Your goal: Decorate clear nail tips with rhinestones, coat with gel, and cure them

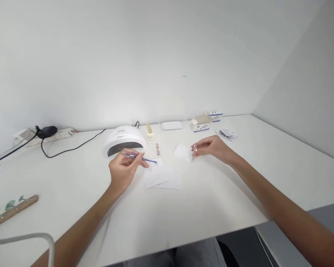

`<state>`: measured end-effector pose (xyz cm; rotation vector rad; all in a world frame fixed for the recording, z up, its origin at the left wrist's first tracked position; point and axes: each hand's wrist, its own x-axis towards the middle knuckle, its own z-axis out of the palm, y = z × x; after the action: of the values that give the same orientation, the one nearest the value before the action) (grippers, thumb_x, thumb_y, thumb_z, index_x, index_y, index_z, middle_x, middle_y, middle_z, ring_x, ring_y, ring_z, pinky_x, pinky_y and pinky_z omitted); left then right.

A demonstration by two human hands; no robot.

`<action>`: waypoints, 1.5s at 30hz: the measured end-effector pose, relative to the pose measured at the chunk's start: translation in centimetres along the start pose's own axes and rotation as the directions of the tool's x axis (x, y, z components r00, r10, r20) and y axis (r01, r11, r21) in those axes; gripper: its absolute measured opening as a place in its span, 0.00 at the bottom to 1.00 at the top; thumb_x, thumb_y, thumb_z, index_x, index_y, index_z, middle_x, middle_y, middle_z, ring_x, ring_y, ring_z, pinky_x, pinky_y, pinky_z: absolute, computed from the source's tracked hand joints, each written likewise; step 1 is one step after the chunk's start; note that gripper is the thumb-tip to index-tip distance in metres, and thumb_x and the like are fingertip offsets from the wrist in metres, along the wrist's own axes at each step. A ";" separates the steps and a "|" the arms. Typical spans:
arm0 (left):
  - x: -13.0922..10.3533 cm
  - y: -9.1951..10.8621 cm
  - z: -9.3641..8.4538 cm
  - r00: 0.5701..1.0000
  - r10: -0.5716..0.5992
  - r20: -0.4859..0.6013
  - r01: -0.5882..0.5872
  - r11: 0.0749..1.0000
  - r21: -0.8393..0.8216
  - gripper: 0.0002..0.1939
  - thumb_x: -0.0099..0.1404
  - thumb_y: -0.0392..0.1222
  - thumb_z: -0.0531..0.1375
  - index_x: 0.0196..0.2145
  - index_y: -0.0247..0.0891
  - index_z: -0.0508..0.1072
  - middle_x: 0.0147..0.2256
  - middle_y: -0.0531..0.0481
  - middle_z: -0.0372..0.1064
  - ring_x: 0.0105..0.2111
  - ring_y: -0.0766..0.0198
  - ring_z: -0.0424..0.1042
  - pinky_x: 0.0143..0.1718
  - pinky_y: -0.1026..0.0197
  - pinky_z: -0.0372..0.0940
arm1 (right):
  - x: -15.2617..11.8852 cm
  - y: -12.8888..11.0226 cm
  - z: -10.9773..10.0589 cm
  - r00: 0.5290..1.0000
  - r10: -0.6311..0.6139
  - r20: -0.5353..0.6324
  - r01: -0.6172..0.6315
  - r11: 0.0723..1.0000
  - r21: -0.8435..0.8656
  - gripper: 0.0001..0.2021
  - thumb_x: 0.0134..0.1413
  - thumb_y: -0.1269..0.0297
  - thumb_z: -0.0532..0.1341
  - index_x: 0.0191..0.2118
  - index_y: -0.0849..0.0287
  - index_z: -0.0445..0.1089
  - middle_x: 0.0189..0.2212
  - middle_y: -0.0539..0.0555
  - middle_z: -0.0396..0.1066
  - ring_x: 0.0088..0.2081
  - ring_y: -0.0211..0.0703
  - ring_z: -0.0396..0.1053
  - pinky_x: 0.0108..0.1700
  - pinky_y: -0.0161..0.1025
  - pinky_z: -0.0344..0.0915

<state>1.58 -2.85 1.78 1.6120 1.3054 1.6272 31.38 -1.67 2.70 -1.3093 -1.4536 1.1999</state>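
Note:
My left hand (125,167) is closed around a slim purple cuticle pusher (149,160), its flattened tip over a white paper sheet (156,177). A second white sheet (172,180) lies partly beneath that one. My right hand (211,147) pinches a small shiny piece (195,148), too small to make out clearly. Touching or just beside its fingertips is a whitish packet or sheet (183,152). Between the hands and farther back lie two small pinkish, glossy pieces (157,149), perhaps press-on nails.
A white nail lamp (125,139) stands at left, its black cable running to a power strip (58,137). Behind are a gold-capped bottle (149,131), a white pad (172,125), an open carton (200,123) and round packets (225,133). A wooden rack (13,211) sits front left.

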 end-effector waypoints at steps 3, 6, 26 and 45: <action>0.0 -0.1 0.0 1.000 -0.015 0.013 0.015 1.000 0.002 0.09 0.55 0.42 0.66 0.27 0.37 0.69 0.17 0.52 0.72 0.20 0.58 0.75 0.18 0.63 0.62 | -0.8 0.7 -3.6 0.990 -0.009 -0.144 -0.004 0.996 -0.087 0.13 0.36 0.59 0.72 0.31 0.61 0.78 0.29 0.58 0.78 0.35 0.53 0.77 0.45 0.50 0.72; 0.0 -0.2 -0.1 1.000 -0.002 0.013 0.001 1.000 0.026 0.09 0.54 0.41 0.66 0.26 0.37 0.69 0.17 0.52 0.72 0.19 0.60 0.75 0.17 0.64 0.61 | -1.1 1.6 -6.7 0.962 -0.060 -0.265 0.011 0.983 -0.181 0.12 0.36 0.59 0.72 0.29 0.59 0.78 0.32 0.58 0.78 0.41 0.54 0.74 0.48 0.50 0.68; 0.2 -1.1 0.1 0.997 0.083 0.006 -0.082 0.979 0.184 0.09 0.54 0.39 0.66 0.22 0.36 0.70 0.19 0.54 0.72 0.17 0.66 0.72 0.13 0.65 0.52 | 1.7 6.7 -8.6 0.988 -0.048 -0.148 -0.005 0.942 -0.335 0.12 0.33 0.57 0.71 0.27 0.57 0.78 0.43 0.57 0.76 0.42 0.54 0.71 0.44 0.48 0.66; 0.3 -1.7 0.2 0.985 0.169 0.026 -0.170 0.966 0.193 0.07 0.54 0.36 0.65 0.22 0.36 0.71 0.18 0.55 0.71 0.18 0.66 0.73 0.16 0.65 0.59 | 1.4 6.9 -9.3 0.990 0.018 -0.141 -0.063 0.945 -0.321 0.12 0.36 0.55 0.71 0.30 0.54 0.79 0.45 0.55 0.75 0.47 0.55 0.70 0.52 0.49 0.64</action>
<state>1.25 -1.85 0.37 1.8921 1.3918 1.6289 41.64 0.85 -2.20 -1.6175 -1.5762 0.8996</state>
